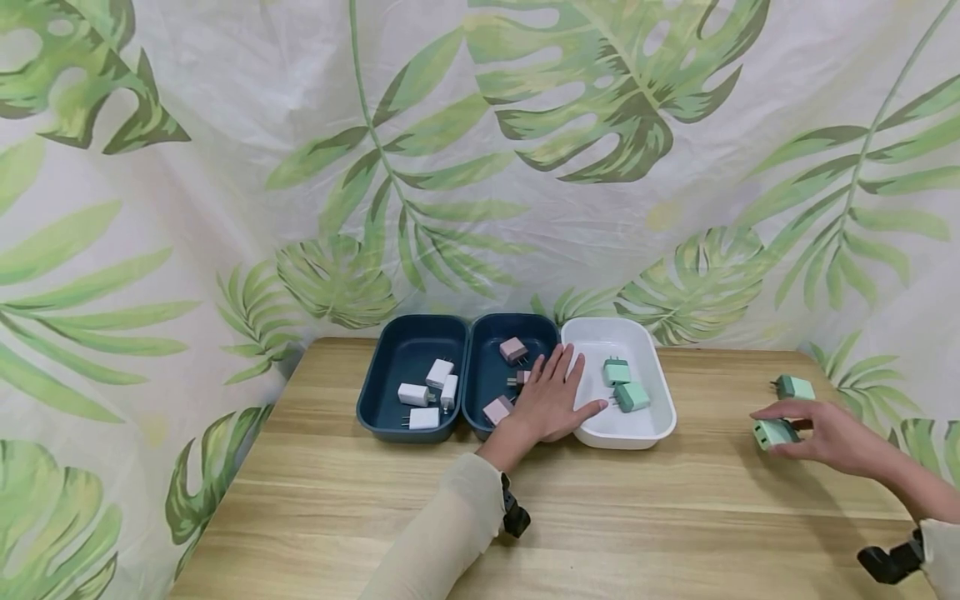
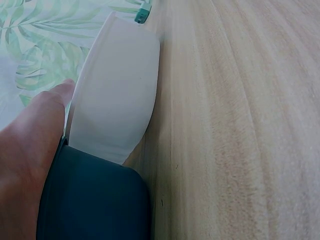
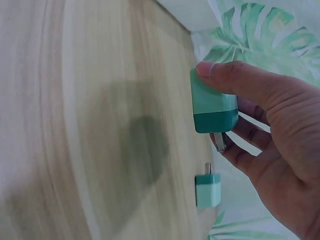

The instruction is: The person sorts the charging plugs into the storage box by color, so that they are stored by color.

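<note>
Between thumb and fingers, my right hand (image 1: 832,437) pinches a green charger plug (image 1: 774,432) above the table's right side; its metal prongs show in the right wrist view. Another green charger plug (image 1: 795,387) lies on the wood just behind that hand. My left hand (image 1: 550,400) rests, fingers extended, over the adjoining rims of the middle dark blue tray (image 1: 487,350) and the white tray (image 1: 656,375). Pink charger plugs (image 1: 513,350) lie in the middle tray, one partly covered by the left hand. Two green charger plugs (image 1: 632,397) sit in the white tray.
A second dark blue tray (image 1: 386,367) on the left holds several white charger plugs (image 1: 424,418). All three trays stand side by side at the back of the wooden table (image 1: 637,517). Behind them hangs a leaf-patterned cloth (image 1: 450,192).
</note>
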`<state>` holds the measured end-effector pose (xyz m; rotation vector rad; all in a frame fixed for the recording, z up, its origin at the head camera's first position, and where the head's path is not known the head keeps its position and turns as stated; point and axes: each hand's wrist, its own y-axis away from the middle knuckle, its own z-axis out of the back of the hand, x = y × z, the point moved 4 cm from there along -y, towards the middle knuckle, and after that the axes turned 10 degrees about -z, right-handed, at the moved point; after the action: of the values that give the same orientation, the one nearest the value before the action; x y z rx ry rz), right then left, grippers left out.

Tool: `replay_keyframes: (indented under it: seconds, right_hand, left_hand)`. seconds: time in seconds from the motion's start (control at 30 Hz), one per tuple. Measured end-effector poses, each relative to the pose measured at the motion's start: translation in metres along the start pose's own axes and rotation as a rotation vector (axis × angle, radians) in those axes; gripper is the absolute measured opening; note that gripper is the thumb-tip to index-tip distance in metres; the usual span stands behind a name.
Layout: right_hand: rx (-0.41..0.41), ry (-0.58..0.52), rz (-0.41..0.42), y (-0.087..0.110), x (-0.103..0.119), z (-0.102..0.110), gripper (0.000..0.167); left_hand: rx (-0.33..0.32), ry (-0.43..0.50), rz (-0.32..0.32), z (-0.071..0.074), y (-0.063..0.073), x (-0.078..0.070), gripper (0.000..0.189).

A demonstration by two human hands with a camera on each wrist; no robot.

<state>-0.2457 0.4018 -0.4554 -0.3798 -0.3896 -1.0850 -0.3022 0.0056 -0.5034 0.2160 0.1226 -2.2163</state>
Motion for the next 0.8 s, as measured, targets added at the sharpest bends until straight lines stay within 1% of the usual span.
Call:
replay_keyframes:
  seconds: [0.13,0.27,0.4,0.63,0.8]
  right_hand:
    - [-0.008,0.034,0.012,-0.007,0.008,0.001,0.046]
    - [-0.034,0.072,0.054,-0.014,0.019,0.001,0.047]
    - [-0.037,0.069,0.081,-0.021,0.029,0.0,0.048]
    - [-0.008,0.05,0.086,-0.034,0.044,-0.001,0.046]
    - [-0.015,0.03,0.124,-0.041,0.053,-0.003,0.046]
  left_hand:
    - [-0.002,-0.005,0.003,0.001,0.001,-0.001,0.092]
    - [0.008,-0.007,0.009,0.001,0.001,-0.001,0.092]
    - [0.006,-0.019,0.012,0.002,0.002,-0.002,0.092]
    - [0.01,-0.017,0.012,0.001,0.002,-0.001,0.092]
    - [0.016,-0.003,0.011,0.001,0.0,0.0,0.093]
